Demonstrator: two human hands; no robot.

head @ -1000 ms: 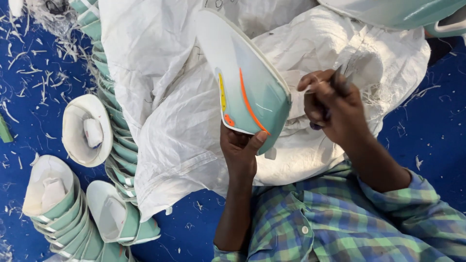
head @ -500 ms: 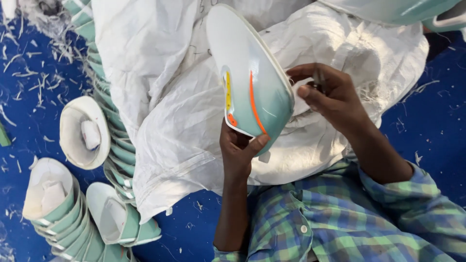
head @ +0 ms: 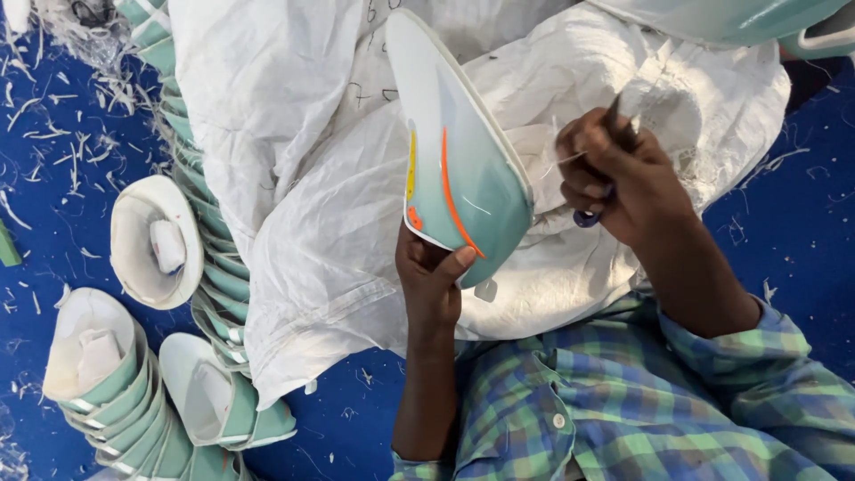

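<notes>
Two hands: both at work, centre of the frame.
Left hand [head: 432, 281]: closed on the lower end of the shell [head: 459, 169], thumb across its teal face, fingers behind.
Right hand [head: 623, 178]: closed round a small tool [head: 614, 116]; a dark tip shows above the fingers, a blue end below. Blade type cannot be told.
Shell position: held up over the white sack [head: 294, 178], centre of the frame, just left of the right hand.
Shell axis: long axis runs from upper left to lower right; narrow end points to the top of the frame, broad end sits in the left hand. Orange stripe follows this axis.
Risk 1: tool may slip off the shell rim toward the left thumb, judged from how near the hands are.
Risk 2: one-ended grip may let the shell twist under tool pressure and mar the teal face.
Surroundings: stacks [head: 107, 392] of like shells at lower left; white shavings on the blue floor [head: 802, 223].
</notes>
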